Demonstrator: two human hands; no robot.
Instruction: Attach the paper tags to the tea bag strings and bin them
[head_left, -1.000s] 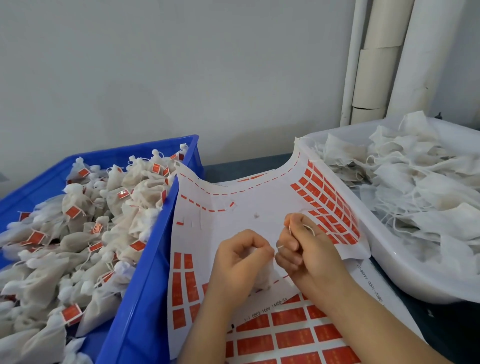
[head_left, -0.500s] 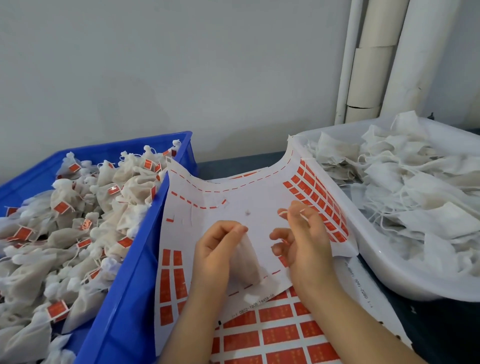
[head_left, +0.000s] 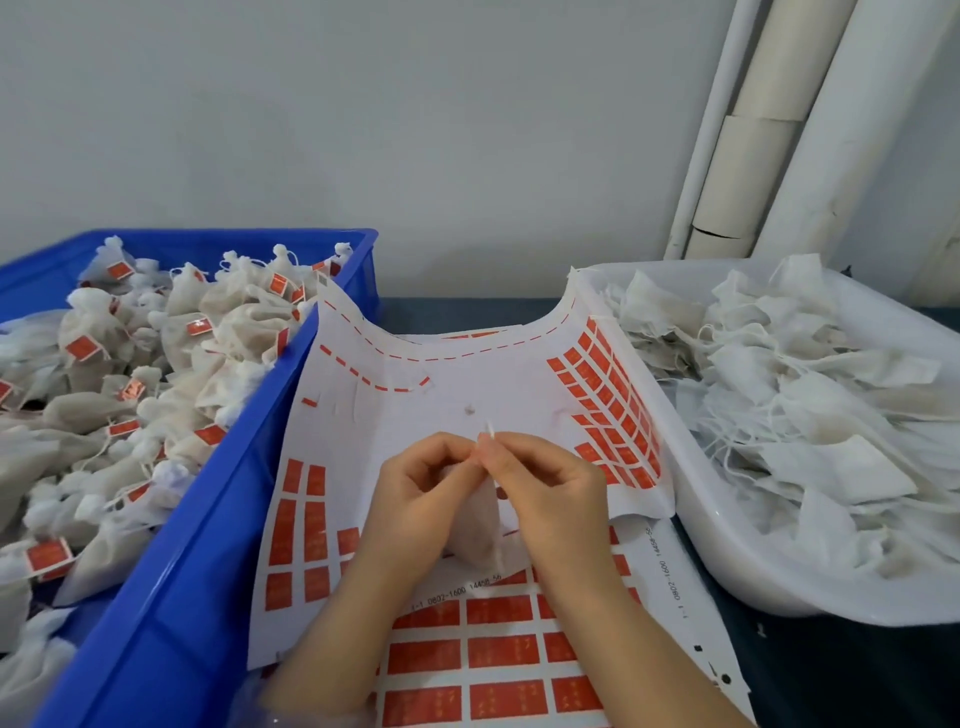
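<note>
A white tea bag (head_left: 474, 525) hangs between my two hands over a white sheet (head_left: 457, 384) of red sticker tags. My left hand (head_left: 415, 499) grips the top of the bag with curled fingers. My right hand (head_left: 545, 486) pinches the bag's white string (head_left: 490, 429), whose end sticks up above my fingertips. The fingertips of both hands meet at the neck of the bag. More red tags (head_left: 605, 395) remain along the right side of the sheet and on a second sheet (head_left: 498, 660) beneath.
A blue bin (head_left: 208, 519) on the left holds several tagged tea bags (head_left: 156, 364). A white tub (head_left: 727, 561) on the right holds untagged tea bags (head_left: 810, 415). White pipes (head_left: 769, 130) stand against the wall at the back right.
My hands parted half a second ago, then came together again at the top of the bag. The right hand now pinches the string upright. The view has shifted slightly.
</note>
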